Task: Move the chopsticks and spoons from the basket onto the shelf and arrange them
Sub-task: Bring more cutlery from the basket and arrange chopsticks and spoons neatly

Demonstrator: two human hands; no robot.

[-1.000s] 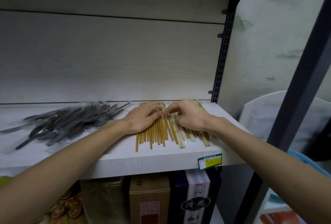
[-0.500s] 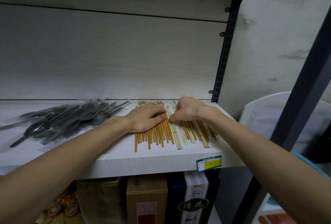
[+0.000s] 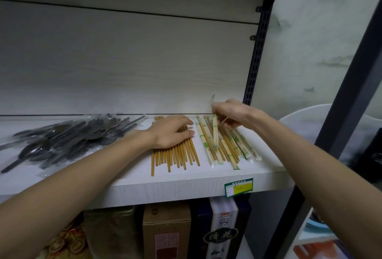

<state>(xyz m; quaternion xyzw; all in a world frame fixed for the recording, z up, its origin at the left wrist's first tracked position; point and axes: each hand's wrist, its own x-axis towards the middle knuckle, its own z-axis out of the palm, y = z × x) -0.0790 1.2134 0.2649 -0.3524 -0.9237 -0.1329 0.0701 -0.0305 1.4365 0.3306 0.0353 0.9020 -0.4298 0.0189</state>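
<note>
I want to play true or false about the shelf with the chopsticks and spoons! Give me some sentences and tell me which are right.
1. The left hand lies flat on the bare brown chopsticks. True.
2. The right hand is empty. False: it pinches one wrapped chopstick pair, lifted at its far end.
3. The spoons lie to the left of the chopsticks. True.
4. The spoons stand upright in a cup. False: they lie in a loose pile on the shelf.
5. The price tag is stuck on the shelf's front edge. True.
</note>
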